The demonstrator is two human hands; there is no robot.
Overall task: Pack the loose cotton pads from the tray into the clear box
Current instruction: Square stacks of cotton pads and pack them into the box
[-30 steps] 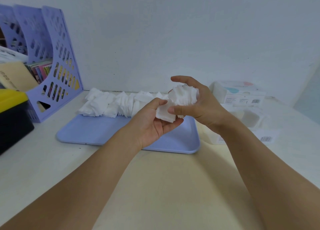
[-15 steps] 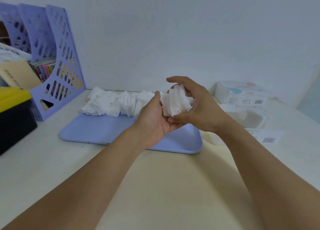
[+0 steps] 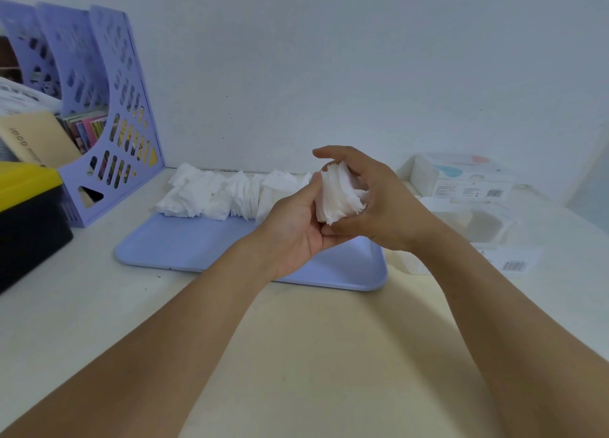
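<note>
Stack of cotton pads: held above the lilac tray, right hand curled round it from the far side, left hand cupping it from below with thumb pressed to its near face. Loose cotton pads: heaped along the tray's far edge. Clear box: right of the tray, beside the right wrist; printed carton behind it.

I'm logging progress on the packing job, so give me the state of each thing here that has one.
stack of cotton pads: held above the tray between both hands, edges uneven
left hand: fingers curled against the stack
right hand: fingers curled round the stack
loose cotton pads: heaped along the tray's far edge
tray: flat on the table, near part bare
clear box: open, on the table right of the tray
file rack: upright, holding papers
</note>
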